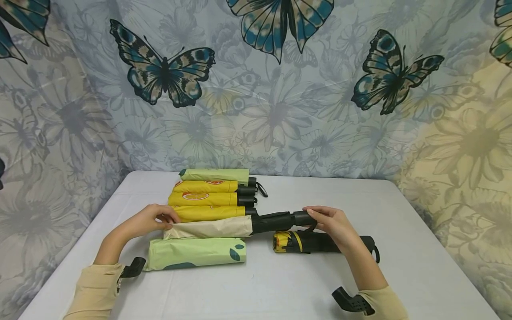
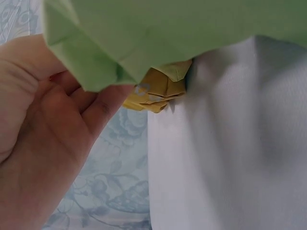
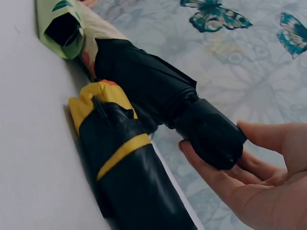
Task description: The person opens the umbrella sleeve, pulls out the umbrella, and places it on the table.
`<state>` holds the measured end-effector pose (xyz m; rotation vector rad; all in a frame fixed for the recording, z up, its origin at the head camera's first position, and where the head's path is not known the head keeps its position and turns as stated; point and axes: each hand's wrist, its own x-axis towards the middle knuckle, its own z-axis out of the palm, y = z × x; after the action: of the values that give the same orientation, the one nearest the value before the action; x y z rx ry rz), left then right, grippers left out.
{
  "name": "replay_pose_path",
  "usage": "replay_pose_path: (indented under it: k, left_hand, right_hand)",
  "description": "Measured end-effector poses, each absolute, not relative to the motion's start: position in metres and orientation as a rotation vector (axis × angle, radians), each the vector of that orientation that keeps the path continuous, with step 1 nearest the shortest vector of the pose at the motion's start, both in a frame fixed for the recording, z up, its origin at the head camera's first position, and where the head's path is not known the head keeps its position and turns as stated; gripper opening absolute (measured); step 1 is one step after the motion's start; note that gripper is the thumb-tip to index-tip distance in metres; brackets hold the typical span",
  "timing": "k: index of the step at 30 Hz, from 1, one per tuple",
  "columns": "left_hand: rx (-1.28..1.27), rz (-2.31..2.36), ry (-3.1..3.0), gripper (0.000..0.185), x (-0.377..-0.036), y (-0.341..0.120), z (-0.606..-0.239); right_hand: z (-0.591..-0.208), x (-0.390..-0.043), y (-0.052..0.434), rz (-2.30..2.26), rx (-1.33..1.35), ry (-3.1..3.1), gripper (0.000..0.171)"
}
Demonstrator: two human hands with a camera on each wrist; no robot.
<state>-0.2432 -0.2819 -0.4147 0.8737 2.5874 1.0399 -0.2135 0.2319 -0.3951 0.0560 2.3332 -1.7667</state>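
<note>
White counter lay under everything. Black umbrella, partly inside cream cover, was between yellow umbrellas and green cover. Left hand seemed to pinch cream cover's end, grip partly hidden. Right hand pinched black handle. Step looked like sliding umbrella into cover; next move likely needed push on handle.

Left hand: in wrist view, thumb tip hidden behind green cover
Black-yellow umbrella: partly covered by right forearm
Top butterfly: cut off by upper edge
</note>
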Motion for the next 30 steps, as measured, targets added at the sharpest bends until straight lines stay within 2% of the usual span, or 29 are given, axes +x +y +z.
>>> replay_pose_path:
  k: [30]
  left_hand:
    - [0.830,1.059,2.580,0.020,-0.244,-0.284,-0.417]
  right_hand:
    - [-0.378,-0.205,0.279,-1.898,0.090,2.309,0.060]
